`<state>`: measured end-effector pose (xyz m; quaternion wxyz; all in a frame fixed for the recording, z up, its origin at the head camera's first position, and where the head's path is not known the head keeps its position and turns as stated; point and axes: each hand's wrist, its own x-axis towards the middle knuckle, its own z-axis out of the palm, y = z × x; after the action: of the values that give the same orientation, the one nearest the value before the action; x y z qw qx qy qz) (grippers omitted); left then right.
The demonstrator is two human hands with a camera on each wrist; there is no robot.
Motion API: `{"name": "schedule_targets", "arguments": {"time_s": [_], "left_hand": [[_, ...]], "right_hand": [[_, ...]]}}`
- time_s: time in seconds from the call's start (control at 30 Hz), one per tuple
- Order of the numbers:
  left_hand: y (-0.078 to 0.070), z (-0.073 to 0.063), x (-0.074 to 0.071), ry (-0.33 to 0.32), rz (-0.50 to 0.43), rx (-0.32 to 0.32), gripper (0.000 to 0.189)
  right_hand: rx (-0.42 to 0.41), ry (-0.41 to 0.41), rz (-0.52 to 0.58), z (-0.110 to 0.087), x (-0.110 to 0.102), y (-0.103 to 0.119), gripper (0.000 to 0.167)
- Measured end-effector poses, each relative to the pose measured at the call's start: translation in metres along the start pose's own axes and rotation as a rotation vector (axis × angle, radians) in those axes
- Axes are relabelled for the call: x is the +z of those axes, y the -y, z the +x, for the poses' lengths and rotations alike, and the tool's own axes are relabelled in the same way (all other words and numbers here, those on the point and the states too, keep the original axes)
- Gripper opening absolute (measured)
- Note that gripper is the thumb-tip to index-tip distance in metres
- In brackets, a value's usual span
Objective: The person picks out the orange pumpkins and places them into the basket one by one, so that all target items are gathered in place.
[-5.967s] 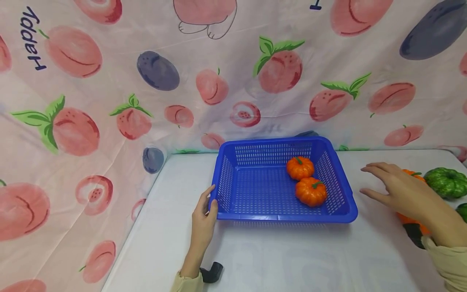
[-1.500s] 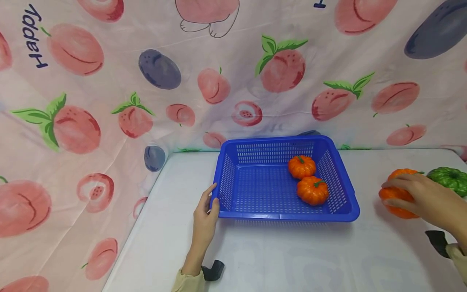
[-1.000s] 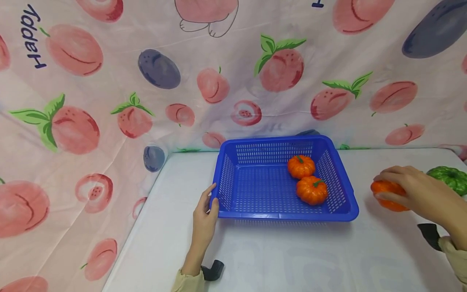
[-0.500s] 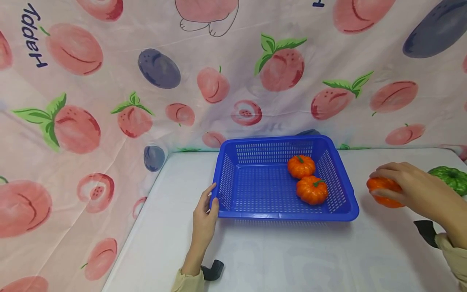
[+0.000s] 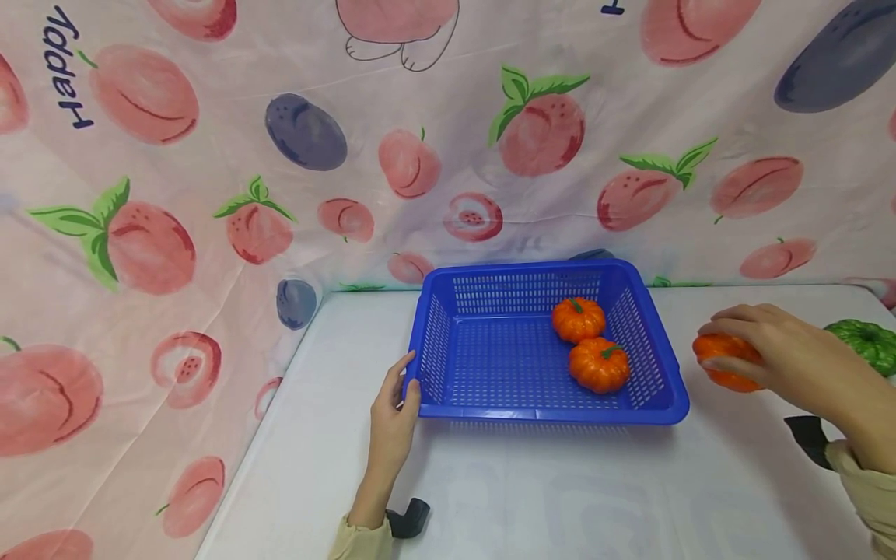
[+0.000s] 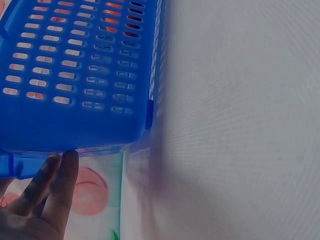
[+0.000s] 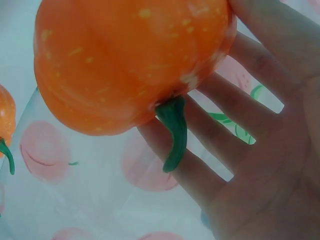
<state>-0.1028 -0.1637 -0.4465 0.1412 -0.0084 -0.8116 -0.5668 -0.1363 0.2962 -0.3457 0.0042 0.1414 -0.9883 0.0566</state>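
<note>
The right hand (image 5: 787, 354) grips a green-stemmed orange pumpkin (image 5: 721, 346) at centre right of the frame, just right of the blue perforated basket (image 5: 546, 414), whose long axis runs left-to-right and whose left rim the left hand (image 5: 392, 420) pinches.

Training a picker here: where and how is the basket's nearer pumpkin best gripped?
From above, probably, through the open top of the blue basket, gripping the nearer pumpkin by its rounded left and right sides: the farther pumpkin crowds its back, and its slim stem likely offers little hold.
</note>
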Motion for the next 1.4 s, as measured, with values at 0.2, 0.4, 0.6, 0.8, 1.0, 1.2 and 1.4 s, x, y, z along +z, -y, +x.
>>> {"name": "schedule_targets", "arguments": {"time_s": [0.2, 0.4, 0.6, 0.8, 1.0, 1.2, 1.4], "left_hand": [[0.000, 0.000, 0.000, 0.002, -0.006, -0.001, 0.041], [0.000, 0.000, 0.000, 0.002, -0.009, 0.004, 0.041], [0.000, -0.001, 0.000, 0.003, -0.009, 0.006, 0.041], [-0.001, 0.000, 0.000, 0.003, -0.006, 0.001, 0.041], [0.000, 0.000, 0.000, 0.004, -0.010, -0.001, 0.041], [-0.001, 0.000, -0.001, 0.006, -0.006, -0.002, 0.041], [0.000, 0.000, -0.001, 0.001, -0.003, 0.010, 0.041]], "right_hand": [[-0.024, -0.009, 0.002, 0.002, -0.003, 0.005, 0.044], [-0.031, 0.001, 0.009, 0.004, -0.006, 0.014, 0.040], [-0.068, -0.016, 0.017, 0.006, -0.008, 0.021, 0.039], [-0.080, -0.018, 0.024, 0.010, -0.012, 0.027, 0.039], [-0.109, -0.029, 0.034, 0.014, -0.016, 0.032, 0.035], [-0.161, -0.070, 0.034, 0.015, -0.021, 0.039, 0.032], [-0.212, -0.105, 0.023, 0.018, -0.026, 0.046, 0.033]]}}
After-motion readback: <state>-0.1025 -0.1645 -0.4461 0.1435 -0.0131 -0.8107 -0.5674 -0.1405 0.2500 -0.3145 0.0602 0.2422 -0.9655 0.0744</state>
